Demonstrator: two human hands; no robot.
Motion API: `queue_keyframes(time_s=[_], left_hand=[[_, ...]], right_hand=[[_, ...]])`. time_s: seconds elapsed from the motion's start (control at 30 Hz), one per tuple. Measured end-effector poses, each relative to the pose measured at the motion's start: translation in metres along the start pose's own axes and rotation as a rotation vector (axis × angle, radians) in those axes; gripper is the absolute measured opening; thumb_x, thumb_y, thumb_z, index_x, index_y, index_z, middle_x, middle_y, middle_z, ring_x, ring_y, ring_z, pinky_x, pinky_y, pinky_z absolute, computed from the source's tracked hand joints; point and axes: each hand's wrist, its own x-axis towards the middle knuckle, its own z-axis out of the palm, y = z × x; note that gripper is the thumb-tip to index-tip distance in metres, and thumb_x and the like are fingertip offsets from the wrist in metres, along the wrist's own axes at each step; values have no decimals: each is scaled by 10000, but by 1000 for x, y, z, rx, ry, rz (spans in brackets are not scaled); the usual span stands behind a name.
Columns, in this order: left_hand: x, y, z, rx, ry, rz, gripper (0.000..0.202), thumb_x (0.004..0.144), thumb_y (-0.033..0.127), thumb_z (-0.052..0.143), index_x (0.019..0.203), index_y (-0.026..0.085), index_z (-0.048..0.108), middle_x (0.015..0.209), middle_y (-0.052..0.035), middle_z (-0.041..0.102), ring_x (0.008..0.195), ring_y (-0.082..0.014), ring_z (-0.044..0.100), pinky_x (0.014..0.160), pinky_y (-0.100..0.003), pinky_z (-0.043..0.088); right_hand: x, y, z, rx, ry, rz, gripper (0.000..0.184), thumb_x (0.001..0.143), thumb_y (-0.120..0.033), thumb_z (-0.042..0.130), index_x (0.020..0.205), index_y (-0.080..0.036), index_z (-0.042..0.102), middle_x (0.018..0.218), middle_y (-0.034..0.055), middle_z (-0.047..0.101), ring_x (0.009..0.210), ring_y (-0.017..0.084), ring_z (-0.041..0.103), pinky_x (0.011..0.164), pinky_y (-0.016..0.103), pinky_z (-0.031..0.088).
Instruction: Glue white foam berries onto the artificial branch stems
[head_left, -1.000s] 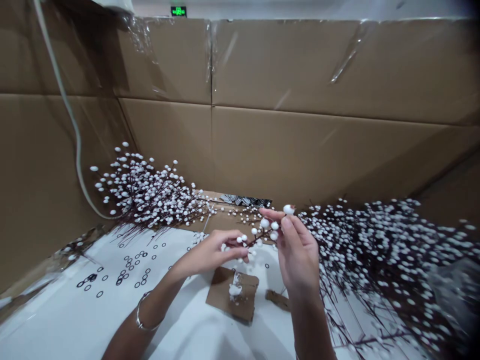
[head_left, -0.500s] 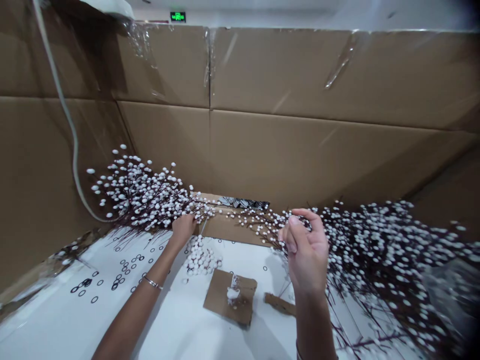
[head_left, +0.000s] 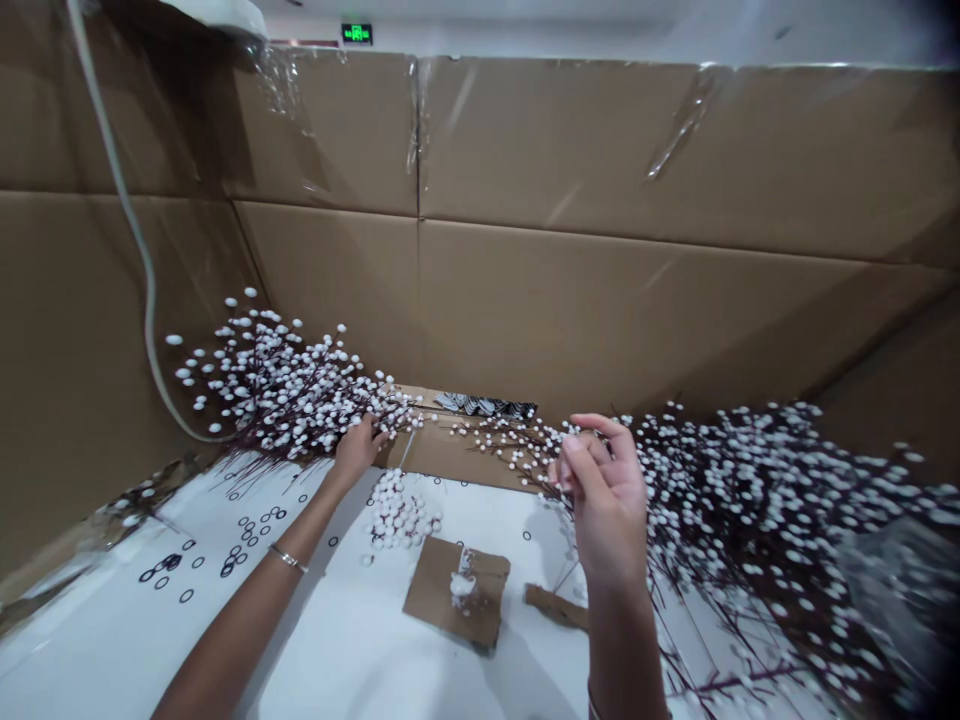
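Note:
My left hand (head_left: 357, 447) reaches far forward to the left heap of dark twigs with white berries (head_left: 277, 385); its fingers are curled at the heap's edge, and whether they grip a twig is hidden. My right hand (head_left: 604, 490) is raised at centre right, its fingers pinched together at the edge of the big right-hand pile of white-berry branches (head_left: 757, 500); what it pinches is too small to make out. A small cluster of loose white berries (head_left: 397, 512) lies on the white table (head_left: 360, 650) between the hands.
A brown cardboard square with a white glue blob (head_left: 456, 590) lies on the table, with a small cardboard strip (head_left: 555, 605) beside it. Several black rings (head_left: 247, 535) are scattered at left. Tall cardboard walls (head_left: 600, 290) enclose the table. A white cable (head_left: 142, 250) hangs at left.
One second ago both hands held one berry sprig together at centre. The left hand has since carried it forward to the left heap; the right hand has shifted towards the right pile.

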Motion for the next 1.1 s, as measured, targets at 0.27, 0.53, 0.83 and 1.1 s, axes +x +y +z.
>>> queue_keyframes(time_s=[0.27,0.53,0.83,1.1], left_hand=[[-36,12,-37,-327,-179,287,336,855,370,503,1073,161,650,1247,-106,639,1157,-249,585,975,-311,437],[-97,68,-106,-730,122,377,453,919,449,525,579,182,390,599,13,408,614,-134,429,616,-248,364],[-139,84,-146,-1261,172,415,294,903,263,606,1167,285,480,630,46,425,487,-92,312,428,-203,253],[-138,81,-155,-1194,84,406,331,890,253,611,1197,267,489,689,15,503,534,-96,390,419,-177,299]], right_hand=[[13,4,-20,-69,118,-82,271,899,-396,598,740,-177,601,385,-84,349,376,62,309,463,228,333],[58,57,-75,-639,162,12,350,824,-455,560,1030,-174,601,513,-73,401,470,112,373,473,234,283],[64,112,-115,-845,-98,364,332,733,-323,594,1002,-160,701,388,-56,493,372,135,416,452,242,288],[66,130,-103,-779,-22,344,186,710,-337,606,651,-166,560,510,20,603,402,125,479,414,235,312]])
